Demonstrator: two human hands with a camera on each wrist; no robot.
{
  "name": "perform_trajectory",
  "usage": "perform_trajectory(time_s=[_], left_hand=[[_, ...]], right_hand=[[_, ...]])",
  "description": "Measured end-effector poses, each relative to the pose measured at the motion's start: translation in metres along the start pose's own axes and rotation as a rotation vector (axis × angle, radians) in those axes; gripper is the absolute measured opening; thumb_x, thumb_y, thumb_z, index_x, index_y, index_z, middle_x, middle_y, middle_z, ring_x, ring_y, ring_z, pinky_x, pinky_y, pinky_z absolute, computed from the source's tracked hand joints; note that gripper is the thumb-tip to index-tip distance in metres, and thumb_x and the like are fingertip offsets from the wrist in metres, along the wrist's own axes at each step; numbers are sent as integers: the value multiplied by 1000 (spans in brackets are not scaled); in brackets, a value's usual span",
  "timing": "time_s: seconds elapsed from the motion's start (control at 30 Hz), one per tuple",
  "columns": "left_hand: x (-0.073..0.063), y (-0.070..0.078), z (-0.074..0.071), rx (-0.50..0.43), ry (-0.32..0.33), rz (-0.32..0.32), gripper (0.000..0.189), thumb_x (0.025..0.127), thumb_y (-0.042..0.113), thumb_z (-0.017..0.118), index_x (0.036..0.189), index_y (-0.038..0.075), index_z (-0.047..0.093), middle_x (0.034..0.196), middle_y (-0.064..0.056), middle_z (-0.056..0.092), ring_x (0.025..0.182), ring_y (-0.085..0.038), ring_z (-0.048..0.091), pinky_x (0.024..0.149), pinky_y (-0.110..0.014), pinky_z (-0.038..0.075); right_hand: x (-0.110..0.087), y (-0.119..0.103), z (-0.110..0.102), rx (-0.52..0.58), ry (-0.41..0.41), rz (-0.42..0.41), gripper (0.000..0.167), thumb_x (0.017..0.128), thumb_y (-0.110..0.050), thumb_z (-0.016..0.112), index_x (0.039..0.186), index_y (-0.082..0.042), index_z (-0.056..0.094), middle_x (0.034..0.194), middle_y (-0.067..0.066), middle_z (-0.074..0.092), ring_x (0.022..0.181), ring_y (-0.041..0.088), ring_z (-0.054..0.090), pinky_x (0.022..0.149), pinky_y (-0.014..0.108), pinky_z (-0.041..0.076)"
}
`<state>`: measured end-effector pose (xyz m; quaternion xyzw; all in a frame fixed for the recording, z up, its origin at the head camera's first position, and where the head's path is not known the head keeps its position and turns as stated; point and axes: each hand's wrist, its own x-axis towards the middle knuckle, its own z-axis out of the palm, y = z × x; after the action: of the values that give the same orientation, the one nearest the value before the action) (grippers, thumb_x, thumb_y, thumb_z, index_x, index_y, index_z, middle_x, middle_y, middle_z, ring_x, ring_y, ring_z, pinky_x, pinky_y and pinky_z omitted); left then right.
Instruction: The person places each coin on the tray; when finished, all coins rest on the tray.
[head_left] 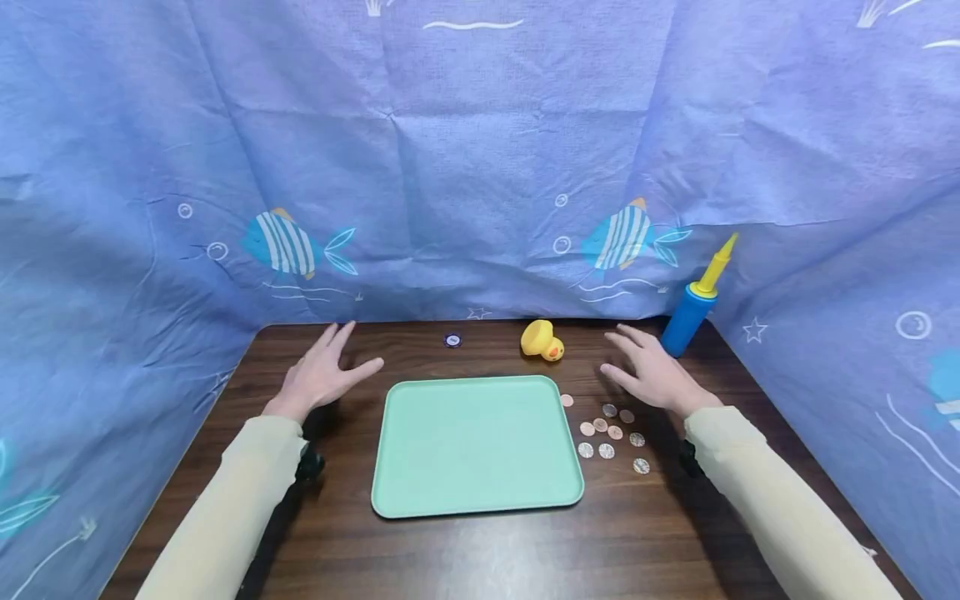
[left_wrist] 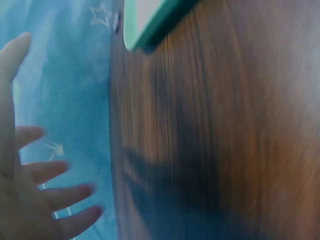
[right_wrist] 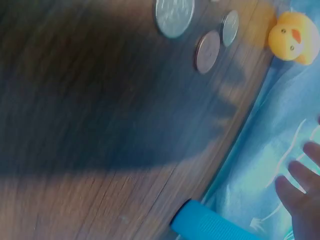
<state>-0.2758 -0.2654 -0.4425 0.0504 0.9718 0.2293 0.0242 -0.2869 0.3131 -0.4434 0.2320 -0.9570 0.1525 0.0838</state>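
My left hand point(head_left: 318, 371) hovers over the table's left side, fingers spread and holding nothing; the left wrist view shows the same hand point(left_wrist: 45, 190) with its shadow on the wood. On the other side, my right hand point(head_left: 651, 371) is held above the table, fingers extended, also holding nothing. It is near a blue hand pump with a yellow nozzle point(head_left: 688, 317) and several coins point(head_left: 615, 432). Between the hands lies a mint-green tray point(head_left: 480, 446) with nothing on it. A yellow rubber duck point(head_left: 538, 338) lies tipped over behind the tray's right corner.
A small dark blue chip point(head_left: 452, 340) lies near the table's back edge. The brown wooden table point(head_left: 480, 558) meets a blue fish-print cloth point(head_left: 480, 208) at the back and along both sides.
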Motion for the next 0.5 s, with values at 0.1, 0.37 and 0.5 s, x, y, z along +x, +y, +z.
perform_trajectory(time_s=[0.1,0.37,0.5], left_hand=[[-10,2,5,-94,-77,29,108,90,84,54,169,16,24,169,-23,28,151,-49,33,111,-75,35],[-22,8,20,-325,-292,109,84,90,48,82,155,6,48,136,-17,65,122,-33,64,100,-51,53],[-25,6,26,-421,-373,180,82,86,27,89,152,0,50,130,-20,64,105,-28,67,89,-39,57]], right_hand=[[0,-8,4,22,-62,-43,56,103,-34,70,144,3,59,147,28,55,135,48,51,111,66,42],[6,-24,22,102,-163,-116,36,97,-18,78,125,2,72,118,14,73,110,32,69,96,53,57],[11,-31,34,168,-233,-109,26,93,-14,81,117,-5,77,110,4,76,102,22,71,90,47,60]])
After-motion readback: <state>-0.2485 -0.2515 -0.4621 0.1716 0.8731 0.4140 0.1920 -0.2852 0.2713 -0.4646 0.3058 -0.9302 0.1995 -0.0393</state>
